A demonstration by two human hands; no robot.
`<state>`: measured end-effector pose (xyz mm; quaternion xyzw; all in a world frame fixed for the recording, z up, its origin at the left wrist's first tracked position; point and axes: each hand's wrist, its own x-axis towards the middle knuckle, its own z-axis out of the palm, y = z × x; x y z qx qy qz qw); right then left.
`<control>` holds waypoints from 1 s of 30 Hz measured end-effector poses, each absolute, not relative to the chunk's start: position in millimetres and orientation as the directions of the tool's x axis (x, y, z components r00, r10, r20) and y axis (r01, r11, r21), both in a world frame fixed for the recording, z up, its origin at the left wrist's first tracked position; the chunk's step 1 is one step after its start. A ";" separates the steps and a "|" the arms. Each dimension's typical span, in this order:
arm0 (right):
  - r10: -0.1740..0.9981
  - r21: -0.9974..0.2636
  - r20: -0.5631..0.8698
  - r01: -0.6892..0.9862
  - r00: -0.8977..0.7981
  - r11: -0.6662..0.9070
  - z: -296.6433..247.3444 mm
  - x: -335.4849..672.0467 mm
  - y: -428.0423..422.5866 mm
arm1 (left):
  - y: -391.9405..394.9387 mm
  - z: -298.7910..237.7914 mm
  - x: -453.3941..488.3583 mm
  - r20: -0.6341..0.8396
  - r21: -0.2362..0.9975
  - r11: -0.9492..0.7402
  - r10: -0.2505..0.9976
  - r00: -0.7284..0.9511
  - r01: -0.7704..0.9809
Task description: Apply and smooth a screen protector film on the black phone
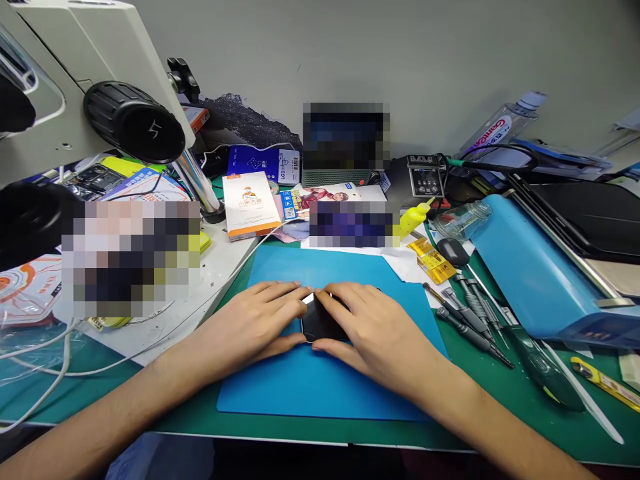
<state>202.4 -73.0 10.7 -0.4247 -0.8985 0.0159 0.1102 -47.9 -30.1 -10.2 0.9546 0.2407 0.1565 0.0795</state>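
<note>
A black phone [320, 325] lies flat on a blue work mat [310, 387] in the middle of the bench. My left hand [255, 320] grips its left side, fingers curled over the top edge and thumb under the near edge. From the other side my right hand [365, 323] covers most of the phone, fingers on the far edge and thumb at the near edge. The fingertips of both hands meet at a small bright spot on the phone's top edge.
A microscope [90, 87] hangs over the left. Several screwdrivers [470, 320] and a green-handled tool [545, 373] lie right of the mat, beside a blue roll [530, 273]. Small boxes [249, 203], a yellow bottle [414, 219] and a glass jar [463, 219] stand behind. White cables [60, 353] trail left.
</note>
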 end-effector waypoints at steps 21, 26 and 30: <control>0.735 -0.197 0.232 0.709 -0.638 0.678 -1.0 208.8 -57.5 | -28.8 -18.9 -44.8 0.275 0.189 -0.883 0.468 0.840 0.430; 0.714 -0.159 0.269 0.702 -0.646 0.694 -4.3 206.4 -58.7 | -28.2 -19.5 -44.9 0.270 0.178 -0.886 0.462 0.845 0.427; 0.704 -0.155 0.283 0.693 -0.651 0.704 -6.9 206.5 -58.1 | -28.4 -19.8 -45.9 0.259 0.183 -0.880 0.472 0.842 0.437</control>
